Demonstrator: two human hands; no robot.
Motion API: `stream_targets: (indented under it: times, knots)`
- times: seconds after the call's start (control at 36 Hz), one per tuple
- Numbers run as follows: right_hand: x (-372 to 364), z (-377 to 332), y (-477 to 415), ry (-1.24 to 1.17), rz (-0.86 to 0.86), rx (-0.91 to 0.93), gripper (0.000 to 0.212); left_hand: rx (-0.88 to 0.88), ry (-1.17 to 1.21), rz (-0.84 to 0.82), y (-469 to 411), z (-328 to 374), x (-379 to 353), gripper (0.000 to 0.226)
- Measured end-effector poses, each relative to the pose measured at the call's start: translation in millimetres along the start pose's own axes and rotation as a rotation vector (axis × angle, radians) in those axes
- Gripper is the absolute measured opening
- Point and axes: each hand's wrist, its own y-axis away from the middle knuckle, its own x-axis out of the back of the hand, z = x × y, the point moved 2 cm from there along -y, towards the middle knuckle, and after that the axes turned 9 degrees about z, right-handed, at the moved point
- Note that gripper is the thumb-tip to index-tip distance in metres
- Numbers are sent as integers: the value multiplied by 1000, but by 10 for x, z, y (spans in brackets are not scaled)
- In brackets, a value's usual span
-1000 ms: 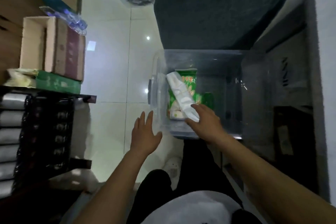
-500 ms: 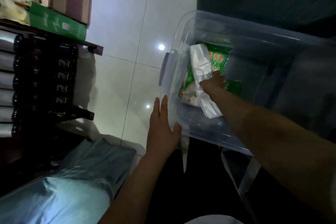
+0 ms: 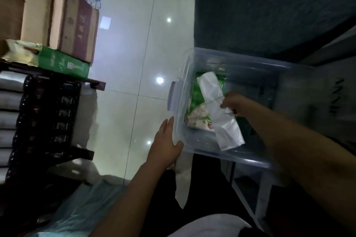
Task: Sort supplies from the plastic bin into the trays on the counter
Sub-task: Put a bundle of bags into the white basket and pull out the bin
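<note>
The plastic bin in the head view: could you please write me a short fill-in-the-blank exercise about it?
1. Inside the clear plastic bin, the right hand grips a ____ plastic bag.
2. Beneath that bag lies a ____ packet.
3. The left hand, fingers straight, touches the bin from the ____.
Missing words: white; green; outside.

A translucent clear plastic bin [image 3: 202,147] stands on a pale frame above a glossy white tiled floor [image 3: 125,63]. The left hand [image 3: 165,146] lies flat, fingers straight, against the bin's near-left corner. The right hand [image 3: 234,105] reaches inside and pinches a long white plastic-wrapped bundle [image 3: 221,121], which lies across a green printed packet [image 3: 198,100]. At far left, a brown cardboard box [image 3: 77,25] sits on a dark shelf.
</note>
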Motion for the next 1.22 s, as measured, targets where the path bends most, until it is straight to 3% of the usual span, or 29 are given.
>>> stream_targets:
  times: [0.11,0.25,0.44,0.58,0.75,0.94,1.22]
  knots:
    - [236,116,695,-224,-51,-13,39,-32,66,-3,80,168,228,78]
    - [351,346,1785,-437,85,118,29,-144,296,-92,306,551,527,66]
    - [109,1120,3452,-931,341,380,23,-245,537,-531,947,1060,691,57]
    - [-110,1706,4322,-1148,544,425,28,-371,593,-821,1467,1222,528,40]
    - [-248,2323,5106,-1329,782,479,32,-511,486,-1138,2189,1451,77,43]
    - [-467,3105,5628,-1425,1086,432,33,-658,287,-1250,3028,1741,-432,42]
    - [-645,4602,6152,-1584,1206,438,60,-690,117,-1430,4464,1865,-1497,39]
